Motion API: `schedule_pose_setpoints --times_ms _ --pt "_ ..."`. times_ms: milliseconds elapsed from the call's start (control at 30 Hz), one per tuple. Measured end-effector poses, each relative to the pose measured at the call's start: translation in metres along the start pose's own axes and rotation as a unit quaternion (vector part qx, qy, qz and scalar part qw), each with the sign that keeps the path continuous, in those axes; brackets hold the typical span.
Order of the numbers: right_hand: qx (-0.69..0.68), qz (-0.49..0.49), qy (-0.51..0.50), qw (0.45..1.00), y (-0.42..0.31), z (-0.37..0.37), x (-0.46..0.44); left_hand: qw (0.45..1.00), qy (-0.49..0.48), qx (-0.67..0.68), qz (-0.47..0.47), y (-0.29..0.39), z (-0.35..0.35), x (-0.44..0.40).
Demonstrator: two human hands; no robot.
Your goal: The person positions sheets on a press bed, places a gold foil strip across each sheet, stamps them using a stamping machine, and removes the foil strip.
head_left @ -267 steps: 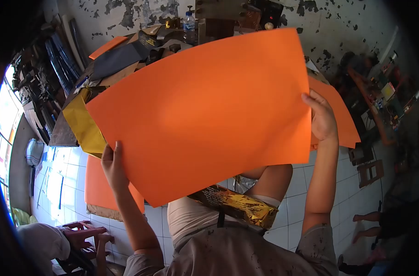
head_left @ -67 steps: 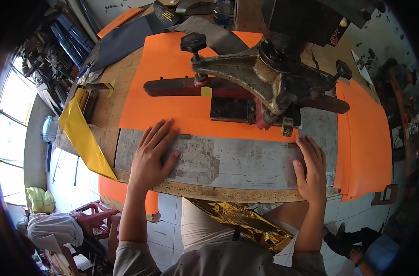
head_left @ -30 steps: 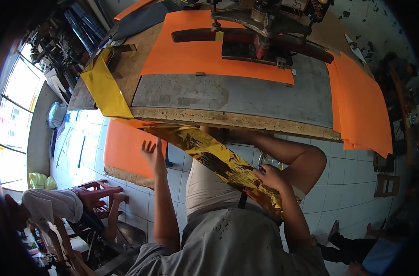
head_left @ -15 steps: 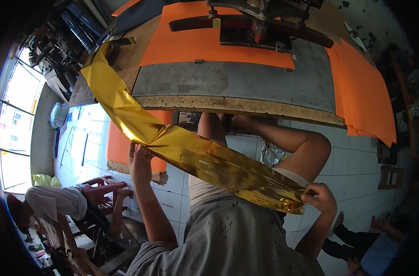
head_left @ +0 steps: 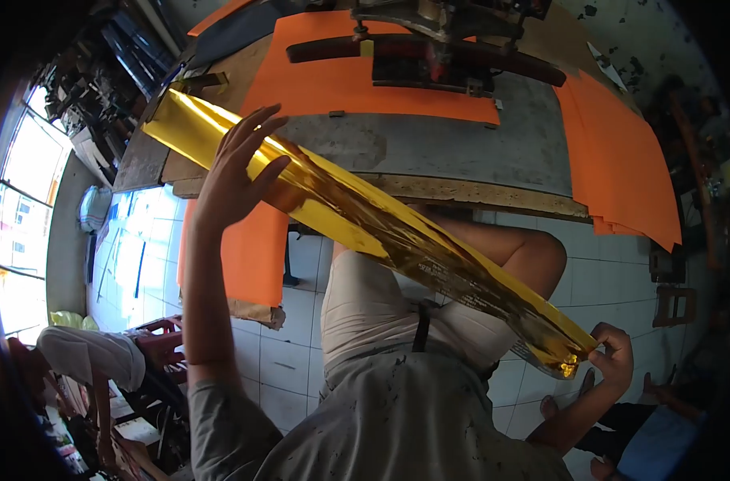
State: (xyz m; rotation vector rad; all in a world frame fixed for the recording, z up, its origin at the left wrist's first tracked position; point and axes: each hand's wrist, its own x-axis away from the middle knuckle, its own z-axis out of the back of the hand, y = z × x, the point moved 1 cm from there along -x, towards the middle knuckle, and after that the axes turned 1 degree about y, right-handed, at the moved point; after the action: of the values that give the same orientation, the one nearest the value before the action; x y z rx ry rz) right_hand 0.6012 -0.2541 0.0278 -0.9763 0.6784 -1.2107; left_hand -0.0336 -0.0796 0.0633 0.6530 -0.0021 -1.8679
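Peeling wall paint (head_left: 594, 16), a bright barred window (head_left: 28, 192) and a white-tiled floor (head_left: 285, 365) frame the workshop I view through the head camera, where a worn surface (head_left: 477, 191) with a pitted wooden front edge carries a scuffed grey panel (head_left: 461, 152). On it, an orange sheet (head_left: 317, 80) lies flat beneath a dark metal press (head_left: 437, 60), while more orange sheets (head_left: 622, 160) overlap and overhang the right end. A person in a white shirt (head_left: 92, 349) bends beside a red stool (head_left: 163, 345) at lower left. The gold foil (head_left: 365, 212) stretches diagonally from the surface's left side, out past the front edge and over the wearer's beige shorts (head_left: 365, 293). I see the right hand (head_left: 615, 353) with its grip pinched on the foil's crumpled lower end; the left hand (head_left: 233, 176) lies across the upper stretch, its grip loose and fingers spread, though I cannot tell how firmly the palm touches. Mirror-bright and thin, the long strip breaks into lengthwise creases, its brownish middle marked with rows of small pale print, against matte, smooth orange and heavy, curved metal.
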Motion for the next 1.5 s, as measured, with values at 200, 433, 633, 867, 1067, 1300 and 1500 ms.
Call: schedule_pose_setpoints --times_ms 200,433,633,867,1067,1300,1500 --pt "0.02 -0.021 0.058 0.998 0.006 0.012 -0.005 0.976 -0.179 0.105 0.064 -0.042 -0.014 -0.036" --pt "0.039 -0.035 0.043 0.998 0.031 0.031 -0.03 0.958 -0.227 0.148 0.093 -0.055 0.031 -0.04" --pt "0.019 -0.03 0.103 0.994 0.026 0.032 -0.055 0.915 -0.261 0.251 0.175 -0.077 0.06 -0.021" --pt "0.174 0.073 0.107 0.976 0.001 0.079 -0.083 0.934 -0.233 0.23 0.145 -0.096 0.06 -0.017" --pt "0.118 0.048 0.121 0.984 -0.021 0.116 -0.115 0.946 -0.183 0.23 0.136 -0.098 0.032 -0.03" --pt "0.169 0.032 0.104 0.98 -0.028 0.129 -0.226 0.952 -0.193 0.142 0.191 -0.095 -0.003 -0.072" --pt "0.311 0.005 0.075 0.947 0.006 0.125 -0.333 0.957 -0.17 0.107 0.211 -0.13 -0.038 -0.096"
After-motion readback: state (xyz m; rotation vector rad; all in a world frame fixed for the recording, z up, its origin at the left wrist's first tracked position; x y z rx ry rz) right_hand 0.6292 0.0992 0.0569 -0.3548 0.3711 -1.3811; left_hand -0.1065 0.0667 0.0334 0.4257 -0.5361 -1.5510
